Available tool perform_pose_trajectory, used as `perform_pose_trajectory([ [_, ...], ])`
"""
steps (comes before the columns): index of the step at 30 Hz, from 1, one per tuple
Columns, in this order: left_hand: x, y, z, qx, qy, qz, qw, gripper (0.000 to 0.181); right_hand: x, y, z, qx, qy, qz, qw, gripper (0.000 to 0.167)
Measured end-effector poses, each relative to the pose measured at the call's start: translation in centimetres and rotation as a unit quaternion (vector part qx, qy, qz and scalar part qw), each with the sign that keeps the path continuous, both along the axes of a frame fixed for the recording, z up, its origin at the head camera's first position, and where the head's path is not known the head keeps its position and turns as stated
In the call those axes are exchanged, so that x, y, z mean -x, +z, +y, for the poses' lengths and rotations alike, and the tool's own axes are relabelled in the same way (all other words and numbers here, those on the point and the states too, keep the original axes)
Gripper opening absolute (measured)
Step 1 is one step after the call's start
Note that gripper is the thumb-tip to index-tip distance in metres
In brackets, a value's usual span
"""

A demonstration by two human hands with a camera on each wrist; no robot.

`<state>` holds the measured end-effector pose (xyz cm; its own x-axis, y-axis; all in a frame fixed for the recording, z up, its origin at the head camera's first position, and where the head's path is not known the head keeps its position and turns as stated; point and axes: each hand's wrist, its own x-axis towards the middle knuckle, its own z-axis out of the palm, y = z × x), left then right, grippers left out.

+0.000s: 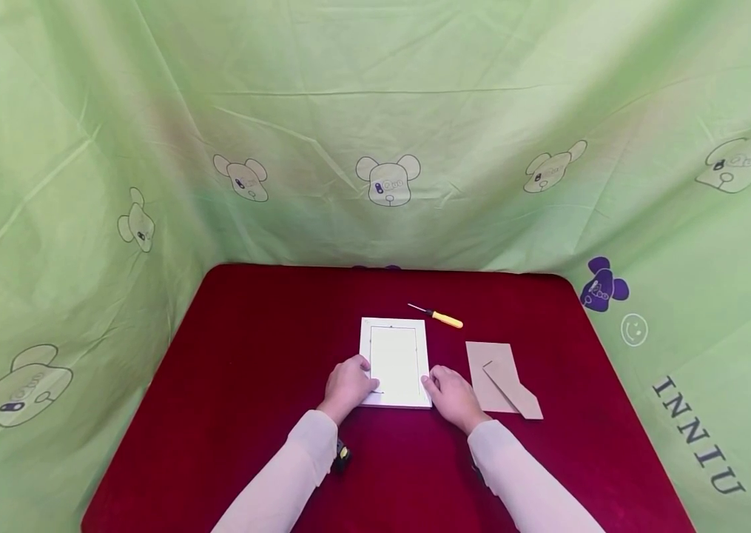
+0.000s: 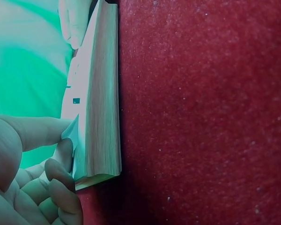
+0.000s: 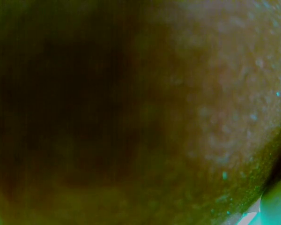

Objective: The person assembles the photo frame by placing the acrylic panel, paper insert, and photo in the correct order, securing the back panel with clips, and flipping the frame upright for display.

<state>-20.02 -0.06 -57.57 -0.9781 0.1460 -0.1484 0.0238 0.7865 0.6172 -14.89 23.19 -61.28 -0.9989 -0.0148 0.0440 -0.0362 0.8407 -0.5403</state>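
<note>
Head view: a pale green curtain (image 1: pixel 308 66) wraps round a red table (image 1: pixel 235 370). Near the middle of that cloth lies a white picture frame (image 1: pixel 422 340), apparently back up, with a white panel (image 1: pixel 393 359) filling its opening. I judge the step in hand to be work on the frame's back; the next move seems to call for a steady frame and fine fingertip work along the panel's near edge. The brown backing board (image 1: pixel 504 363) is already off, lying to the right with its stand leg angled out.

Both forearms reach forward and converge. The left hand (image 1: pixel 348 385) grips the near left corner, thumb on top, other fingers curled by the side; the right hand (image 1: pixel 453 396) seems to pinch the near right edge, though its own wrist view is too dark to confirm.

Beyond the frame rests a yellow-handled screwdriver (image 1: pixel 447 320). Smallest is a dark tab (image 2: pixel 76 101) on the frame's back.
</note>
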Motion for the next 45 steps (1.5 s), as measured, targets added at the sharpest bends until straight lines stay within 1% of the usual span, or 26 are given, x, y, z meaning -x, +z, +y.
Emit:
perform_pose_trajectory([
  [6,0.13,-0.12,0.11,-0.001,-0.002,0.005,1.0000,0.033,0.12,-0.05,0.06,0.001,-0.001,0.008,1.0000,0.029],
  [11,0.21,-0.37,0.22,0.000,-0.003,0.010,0.9999,0.033,0.28,-0.22,0.13,-0.005,-0.002,0.012,0.9999,0.028],
  [15,0.20,-0.23,0.20,-0.001,-0.006,0.013,0.9999,0.032,0.28,-0.20,0.17,-0.004,-0.002,0.011,0.9999,0.028],
  [24,0.10,-0.11,0.07,-0.007,-0.010,-0.002,0.9999,0.034,0.14,-0.23,0.13,-0.001,0.000,-0.004,1.0000,0.027],
  [28,0.13,-0.10,0.08,-0.007,-0.014,0.002,0.9999,0.034,0.16,-0.14,0.15,-0.004,-0.001,-0.001,1.0000,0.028],
  [37,0.09,0.02,0.05,-0.010,-0.012,-0.004,0.9999,0.034,0.03,0.28,0.04,-0.002,-0.003,-0.005,1.0000,0.026],
  [41,0.07,0.06,0.00,-0.010,-0.011,-0.004,0.9999,0.034,0.05,0.18,0.07,-0.005,-0.002,-0.002,1.0000,0.026],
  [45,0.00,-0.06,-0.18,-0.013,-0.018,0.001,0.9998,0.034,-0.03,0.06,-0.06,-0.004,-0.001,-0.005,1.0000,0.027],
])
